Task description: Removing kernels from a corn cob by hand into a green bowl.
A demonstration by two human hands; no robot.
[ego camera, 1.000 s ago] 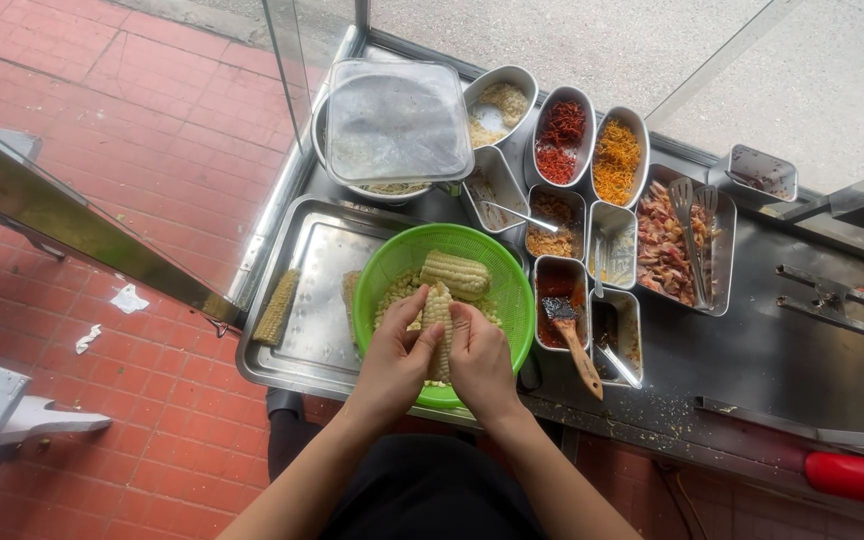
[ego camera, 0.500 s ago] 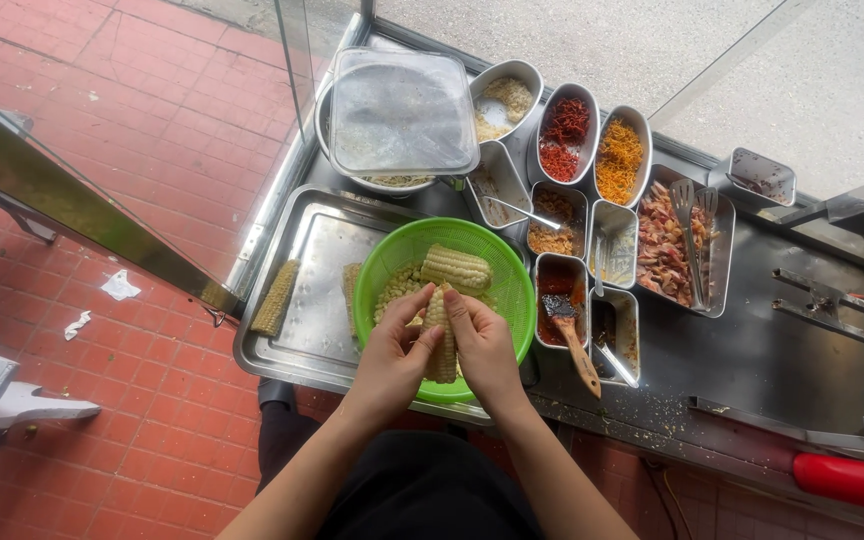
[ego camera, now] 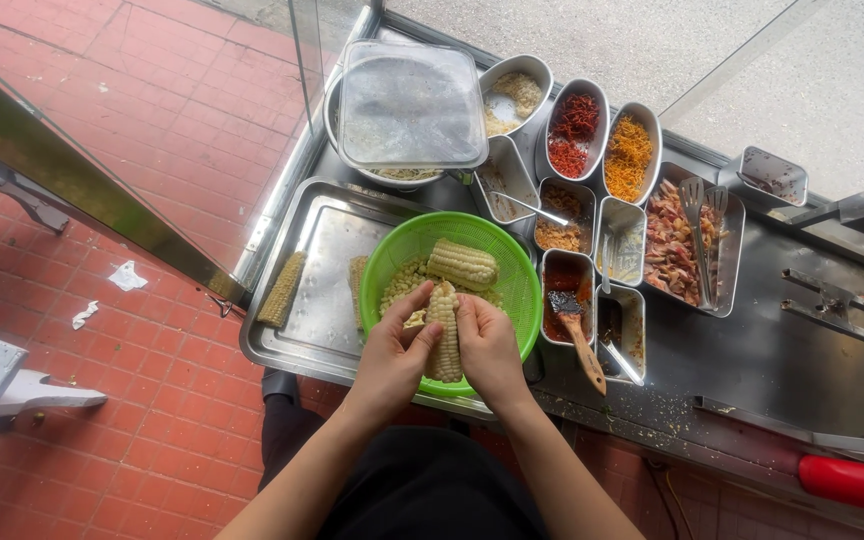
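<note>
Little has shifted since a second ago — both hands, left hand (ego camera: 392, 350) and right hand (ego camera: 490, 345), still pinch the corn cob (ego camera: 442, 330) upright over the green bowl (ego camera: 517, 275); loose kernels (ego camera: 404, 280), seemingly, lie beyond the fingers.

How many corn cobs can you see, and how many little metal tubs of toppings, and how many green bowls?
Corn cobs with kernels: 2, one in both hands, one lying in the bowl
Bare cobs on the tray: 2
Metal topping tubs: 10, the first at
Green bowls: 1
Total: 15
</note>
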